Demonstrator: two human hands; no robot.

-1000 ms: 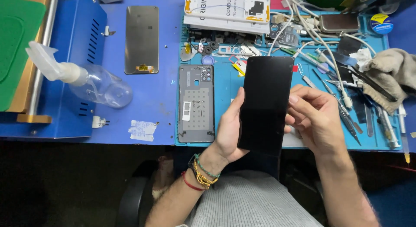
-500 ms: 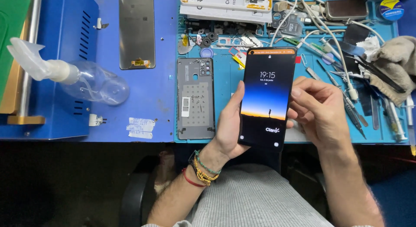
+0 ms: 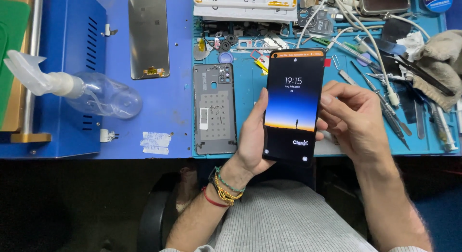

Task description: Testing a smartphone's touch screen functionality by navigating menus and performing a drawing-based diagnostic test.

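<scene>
While the head view looks down on a blue bench (image 3: 168, 103), the left hand (image 3: 252, 136) holds a smartphone (image 3: 293, 105) upright above the bench's near edge, fingers clamped around its left side, screen lit. The right hand (image 3: 353, 119) touches the phone's right edge with loosely curled fingers. A grey phone back cover (image 3: 214, 109) lies just left; a clear spray bottle (image 3: 91, 93) lies farther left.

Between your fingers (image 3: 337, 95), the phone (image 3: 293, 105) glows dark blue fading to orange; grey back cover (image 3: 214, 109) beside your thumb.
</scene>
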